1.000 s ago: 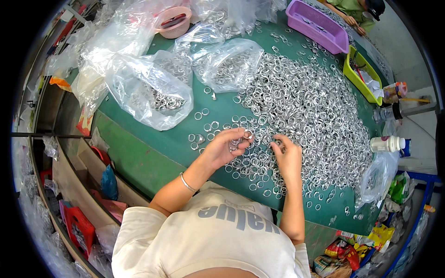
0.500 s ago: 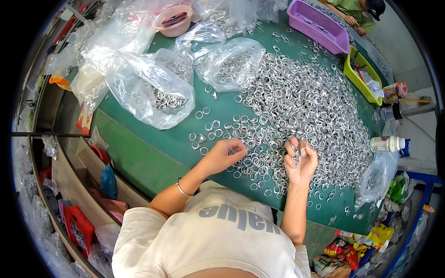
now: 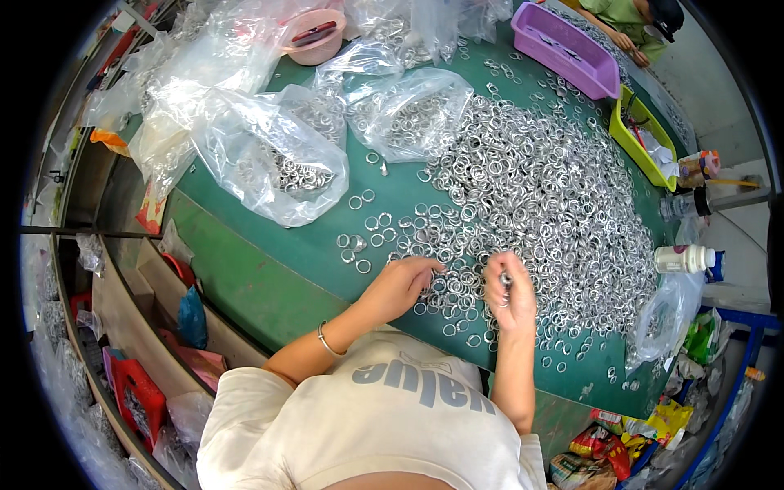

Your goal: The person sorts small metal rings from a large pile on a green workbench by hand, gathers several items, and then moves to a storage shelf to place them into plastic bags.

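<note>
A wide heap of silver metal rings (image 3: 563, 196) covers the middle and right of the green table (image 3: 269, 237). Closer to me, looser rings spread out from the heap's left edge. My right hand (image 3: 511, 298) is raised over the near side of the heap, its fingers curled around several rings, one showing between them. My left hand (image 3: 398, 287), a bangle on its wrist, rests at the loose rings with its fingers drawn together. What its fingertips pinch, if anything, is hidden. A few rings (image 3: 359, 245) lie apart on the left.
Clear plastic bags (image 3: 269, 155) of rings lie beyond my left hand. A pink bowl (image 3: 317, 49) stands at the back, a purple basket (image 3: 563, 51) and a lime tray (image 3: 645, 147) at the far right. A white bottle (image 3: 681, 259) is at the right edge. Another person (image 3: 625, 20) sits opposite.
My right hand has shifted left, and its fingers, earlier turned up and looser around the rings, have curled in. My left hand has moved slightly right and down over the loose rings.
</note>
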The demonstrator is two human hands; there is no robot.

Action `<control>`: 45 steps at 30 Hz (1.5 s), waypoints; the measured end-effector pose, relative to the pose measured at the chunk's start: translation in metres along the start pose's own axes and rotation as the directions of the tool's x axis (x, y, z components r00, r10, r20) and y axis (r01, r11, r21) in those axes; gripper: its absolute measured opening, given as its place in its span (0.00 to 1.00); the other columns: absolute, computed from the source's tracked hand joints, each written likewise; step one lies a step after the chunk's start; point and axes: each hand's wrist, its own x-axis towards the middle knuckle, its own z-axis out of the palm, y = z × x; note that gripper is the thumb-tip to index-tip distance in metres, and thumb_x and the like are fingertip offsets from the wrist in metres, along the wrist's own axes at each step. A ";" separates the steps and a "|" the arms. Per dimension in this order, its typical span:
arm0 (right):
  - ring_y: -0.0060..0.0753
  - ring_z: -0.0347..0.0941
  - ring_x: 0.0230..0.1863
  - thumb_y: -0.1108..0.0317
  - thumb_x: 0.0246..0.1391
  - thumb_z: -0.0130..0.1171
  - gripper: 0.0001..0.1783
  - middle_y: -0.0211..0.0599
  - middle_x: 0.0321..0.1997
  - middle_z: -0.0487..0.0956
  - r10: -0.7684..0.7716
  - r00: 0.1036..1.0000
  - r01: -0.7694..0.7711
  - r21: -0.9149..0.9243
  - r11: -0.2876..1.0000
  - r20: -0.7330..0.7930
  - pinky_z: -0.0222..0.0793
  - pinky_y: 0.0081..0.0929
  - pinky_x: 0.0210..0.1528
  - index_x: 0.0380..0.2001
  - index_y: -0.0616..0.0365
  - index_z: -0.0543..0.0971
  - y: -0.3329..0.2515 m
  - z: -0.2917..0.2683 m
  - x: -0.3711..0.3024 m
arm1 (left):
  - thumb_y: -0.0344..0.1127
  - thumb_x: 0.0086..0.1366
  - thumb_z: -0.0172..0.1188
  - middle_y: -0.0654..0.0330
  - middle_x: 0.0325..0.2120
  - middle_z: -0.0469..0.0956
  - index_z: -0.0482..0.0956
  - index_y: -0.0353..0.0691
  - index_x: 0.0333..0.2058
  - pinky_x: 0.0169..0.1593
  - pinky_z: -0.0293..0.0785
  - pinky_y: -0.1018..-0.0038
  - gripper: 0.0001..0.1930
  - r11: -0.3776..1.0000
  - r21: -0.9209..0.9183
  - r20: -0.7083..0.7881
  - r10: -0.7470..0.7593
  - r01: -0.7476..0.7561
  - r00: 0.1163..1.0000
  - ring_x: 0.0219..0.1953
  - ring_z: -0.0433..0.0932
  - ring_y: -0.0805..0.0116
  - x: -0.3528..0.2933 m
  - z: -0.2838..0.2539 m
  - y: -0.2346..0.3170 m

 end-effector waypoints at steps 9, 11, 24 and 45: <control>0.47 0.75 0.26 0.69 0.47 0.56 0.07 0.44 0.25 0.76 -0.363 0.889 0.017 -0.812 -0.584 0.279 0.71 0.38 0.26 0.30 0.60 0.73 0.051 0.036 0.021 | 0.27 0.56 0.54 0.52 0.23 0.75 0.75 0.36 0.37 0.25 0.67 0.71 0.09 0.976 0.212 -0.225 -0.005 0.054 0.974 0.18 0.70 0.62 0.012 -0.007 0.006; 0.48 0.75 0.26 0.69 0.46 0.56 0.07 0.45 0.25 0.76 -0.335 0.913 -0.007 -0.814 -0.581 0.232 0.70 0.37 0.26 0.29 0.60 0.73 0.047 0.037 0.024 | 0.27 0.55 0.55 0.52 0.23 0.74 0.76 0.36 0.37 0.25 0.66 0.71 0.09 0.957 0.290 -0.298 0.115 -0.025 0.947 0.18 0.70 0.61 0.024 -0.012 -0.003; 0.21 0.61 0.13 0.69 0.51 0.45 0.11 0.45 0.32 0.70 -0.218 0.972 0.229 -0.162 0.960 0.083 0.48 0.11 0.09 0.37 0.63 0.67 0.015 0.026 0.013 | 0.32 0.52 0.58 0.57 0.26 0.76 0.79 0.42 0.32 0.32 0.69 0.64 0.07 0.856 0.489 -0.004 0.195 -0.168 0.981 0.28 0.74 0.55 0.066 -0.033 -0.013; 0.20 0.70 0.22 0.79 0.39 0.57 0.03 0.36 0.20 0.76 -0.495 0.868 0.167 -0.966 0.200 0.047 0.64 0.18 0.28 0.22 0.66 0.77 0.015 0.017 0.043 | 0.30 0.49 0.58 0.54 0.21 0.74 0.77 0.37 0.28 0.28 0.68 0.66 0.06 0.890 0.428 -0.009 0.179 -0.158 0.984 0.23 0.73 0.56 0.072 -0.040 -0.014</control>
